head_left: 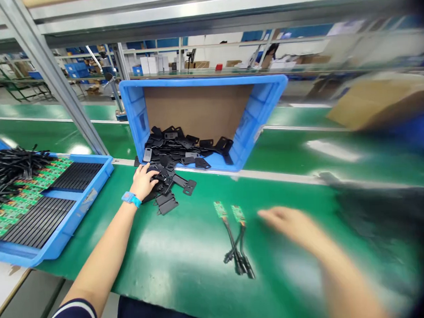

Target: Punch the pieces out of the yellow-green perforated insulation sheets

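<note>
My left hand [143, 181], with a blue watch strap at its wrist, rests on a pile of black plastic covers [166, 172] at the front of a tilted blue crate. Its fingers are spread over the pieces. A separate flat black cover [166, 203] lies just in front of the pile. To the right, my right hand [287, 221] is smeared by motion above the green table, so its fingers cannot be made out. Nearest to it lie two small green circuit boards [238, 213] with black cables [241, 255] that cross each other.
The blue crate [204, 81] lies on its side, holding more black covers. At left, a blue tray [95, 193] carries rows of circuit boards with bundled black cables. A blurred dark heap [377, 213] is on the right. A metal post [52, 72] rises at the left.
</note>
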`<state>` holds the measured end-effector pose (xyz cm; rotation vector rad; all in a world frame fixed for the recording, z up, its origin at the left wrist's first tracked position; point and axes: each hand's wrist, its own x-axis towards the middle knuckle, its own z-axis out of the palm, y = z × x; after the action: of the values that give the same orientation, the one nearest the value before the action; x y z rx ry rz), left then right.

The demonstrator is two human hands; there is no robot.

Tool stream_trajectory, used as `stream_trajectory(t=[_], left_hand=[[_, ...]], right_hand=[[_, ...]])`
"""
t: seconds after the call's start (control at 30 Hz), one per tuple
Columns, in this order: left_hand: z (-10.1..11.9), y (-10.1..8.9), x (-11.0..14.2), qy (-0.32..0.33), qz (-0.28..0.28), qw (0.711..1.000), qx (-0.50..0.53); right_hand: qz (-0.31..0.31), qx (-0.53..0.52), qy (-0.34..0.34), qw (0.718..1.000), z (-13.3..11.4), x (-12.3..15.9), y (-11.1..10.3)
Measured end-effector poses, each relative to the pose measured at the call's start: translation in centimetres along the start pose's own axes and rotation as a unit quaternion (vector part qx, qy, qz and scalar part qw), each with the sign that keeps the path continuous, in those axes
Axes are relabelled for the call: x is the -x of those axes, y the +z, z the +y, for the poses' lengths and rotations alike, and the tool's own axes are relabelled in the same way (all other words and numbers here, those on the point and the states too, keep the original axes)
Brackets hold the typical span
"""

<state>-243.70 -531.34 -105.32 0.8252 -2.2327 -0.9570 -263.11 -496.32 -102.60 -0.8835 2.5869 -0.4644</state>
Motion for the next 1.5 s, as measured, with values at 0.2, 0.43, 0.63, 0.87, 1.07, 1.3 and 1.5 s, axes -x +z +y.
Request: stream_trajectory(t=[0.2,0.43,0.63,0.87,1.07,1.3,1.5], left_hand=[[1.8,0.3,1.2,-0.004,0.056,0.987,0.151],[6.4,5.1,6.1,-0.207,0.048,0.871,0.442],[8.6,8.0,9.3,-0.305,-0.157,0.757,0.556],[9.2,8.5,9.9,-0.293,-0.257,0.744,0.543],[9.7,9.3,10.7,-0.269,-0.213,0.781,0.522],[10.3,9.8,11.6,-0.226,-0.201,0.832,0.466],[10.5,9.6,11.8,-0.212,-0.207,0.847,0.442]], right_hand=[[-0.104,0.045,-0.030,0.993,-4.5,-0.8,4.5],[-0.114,-0.091,-0.124,0.982,-6.1,-0.9,4.0],[-0.105,-0.258,-0.171,0.945,-6.3,-0.1,4.7],[-0.115,-0.220,-0.229,0.941,-6.7,0.5,4.7],[0.187,-0.239,-0.266,0.915,-7.5,0.9,4.0],[0.266,-0.200,-0.294,0.896,-8.6,1.5,4.5],[0.289,-0.178,-0.299,0.892,-8.6,1.6,4.0]])
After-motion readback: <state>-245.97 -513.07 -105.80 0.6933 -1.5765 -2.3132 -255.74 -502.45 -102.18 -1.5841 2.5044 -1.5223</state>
